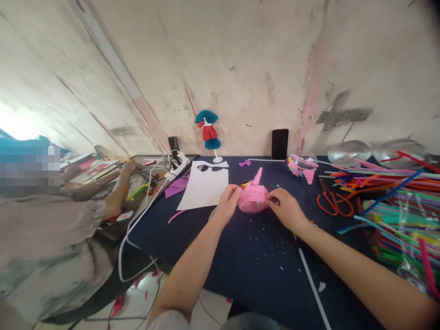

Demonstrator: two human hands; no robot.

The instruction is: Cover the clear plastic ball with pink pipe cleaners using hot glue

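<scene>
Between my two hands is a round pink craft piece [253, 199], wrapped in fuzzy pink strands, with a pointed pink horn sticking up and a bit of yellow and red at its upper left. My left hand [229, 201] grips its left side, fingers closed against the edge. On the other side, my right hand [284, 207] pinches at the right edge with thumb and fingertips. Whether a small strand lies in that pinch is hidden. Small pale scraps lie on the dark blue tabletop [254, 266] below the piece.
Bundles of coloured pipe cleaners [385, 220] and red-handled scissors [332, 204] lie to the right. A second pink piece [302, 167] and a phone [280, 144] are at the back. White paper [206, 185] and a power strip [177, 166] are left, beside a co-worker's arm [115, 195].
</scene>
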